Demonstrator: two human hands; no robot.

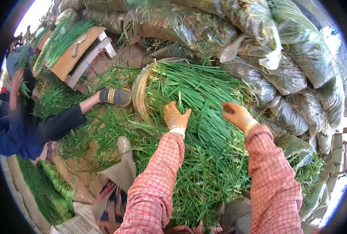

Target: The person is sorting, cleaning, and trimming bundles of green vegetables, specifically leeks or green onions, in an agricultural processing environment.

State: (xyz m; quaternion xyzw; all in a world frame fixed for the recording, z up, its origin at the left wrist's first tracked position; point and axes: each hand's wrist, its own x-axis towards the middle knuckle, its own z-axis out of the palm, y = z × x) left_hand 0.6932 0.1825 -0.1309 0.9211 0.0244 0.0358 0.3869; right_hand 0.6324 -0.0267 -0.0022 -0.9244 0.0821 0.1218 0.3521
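A broad heap of long green chive-like stalks (206, 103) lies in front of me, its pale ends toward the left beside a yellowish sheet or sack edge (140, 91). My left hand (176, 116), in an orange-tan glove, is over the near left side of the heap, thumb spread from the fingers and fingertips among the stalks. Opposite it, my right hand (239, 115), gloved alike, hovers at the right side of the heap with fingers bent and apart. Nothing shows in its grasp. Loose green leaves (204, 179) cover the ground below both hands.
Stuffed clear plastic bags (189, 31) are stacked along the back and right. A person's shoe (117, 97) rests left of the heap. Back left, a wooden board (76, 52) bears more stalks. Bundled greens (44, 187) lie at lower left, near my boot (124, 146).
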